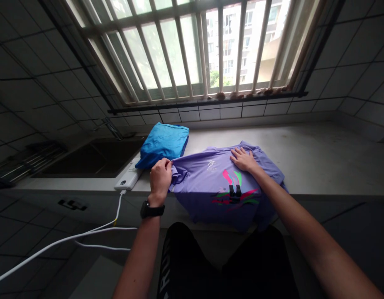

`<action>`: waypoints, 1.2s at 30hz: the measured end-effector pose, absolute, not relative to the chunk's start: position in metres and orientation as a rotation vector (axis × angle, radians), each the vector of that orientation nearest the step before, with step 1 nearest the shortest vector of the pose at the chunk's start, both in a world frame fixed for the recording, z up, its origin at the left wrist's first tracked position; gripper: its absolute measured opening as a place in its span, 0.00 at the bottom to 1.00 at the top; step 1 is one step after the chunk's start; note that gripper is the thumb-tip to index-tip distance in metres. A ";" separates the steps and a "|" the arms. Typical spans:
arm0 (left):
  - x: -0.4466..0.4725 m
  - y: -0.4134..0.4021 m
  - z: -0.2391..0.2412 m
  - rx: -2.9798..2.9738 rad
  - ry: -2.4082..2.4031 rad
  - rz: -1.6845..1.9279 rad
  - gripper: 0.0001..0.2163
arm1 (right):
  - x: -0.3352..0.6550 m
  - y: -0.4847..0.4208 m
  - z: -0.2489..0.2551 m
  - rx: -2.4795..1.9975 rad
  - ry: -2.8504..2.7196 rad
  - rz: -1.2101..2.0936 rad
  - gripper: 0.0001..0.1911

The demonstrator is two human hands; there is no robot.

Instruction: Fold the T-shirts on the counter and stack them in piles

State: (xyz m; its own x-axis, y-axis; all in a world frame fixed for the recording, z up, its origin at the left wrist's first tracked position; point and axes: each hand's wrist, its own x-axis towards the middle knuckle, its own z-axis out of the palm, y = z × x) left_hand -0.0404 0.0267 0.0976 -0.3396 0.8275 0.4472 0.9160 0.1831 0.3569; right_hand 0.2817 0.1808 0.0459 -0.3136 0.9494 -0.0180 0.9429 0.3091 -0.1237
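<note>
A purple T-shirt [198, 176] with a pink, green and black print is spread over the counter, its lower part hanging over the front edge. My left hand [160, 176], with a black watch on the wrist, is closed on the shirt's left side, where the fabric bunches up. Flat on the shirt's upper right part lies my right hand [243, 159], its fingers spread. Just behind my left hand rests a folded blue cloth item [163, 141], whose exact kind I cannot make out.
A white power strip [129, 174] lies by the counter's front edge, its white cable [64, 240] running down to the left. Further left are a dark sink [89, 160] and a faucet [112, 128]. A barred window [192, 54] is above the pale counter [322, 162].
</note>
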 end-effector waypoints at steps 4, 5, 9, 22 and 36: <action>-0.053 0.025 0.105 -1.551 -2.504 -0.705 0.12 | 0.281 0.181 0.046 -1.791 -2.484 0.199 0.34; -0.054 0.025 0.104 -1.573 -2.568 -0.654 0.13 | 0.281 0.180 0.045 -1.786 -2.482 0.204 0.34; -0.057 0.023 0.092 -1.736 -2.619 -0.525 0.20 | 0.282 0.179 0.045 -1.765 -2.471 0.206 0.34; -0.063 0.017 0.097 -1.753 -2.463 -1.289 0.05 | 0.202 0.148 0.073 -1.392 -2.614 0.208 0.31; -0.066 0.023 0.077 -1.694 -2.614 -1.126 0.05 | 0.174 0.189 0.075 -1.656 -2.574 0.207 0.31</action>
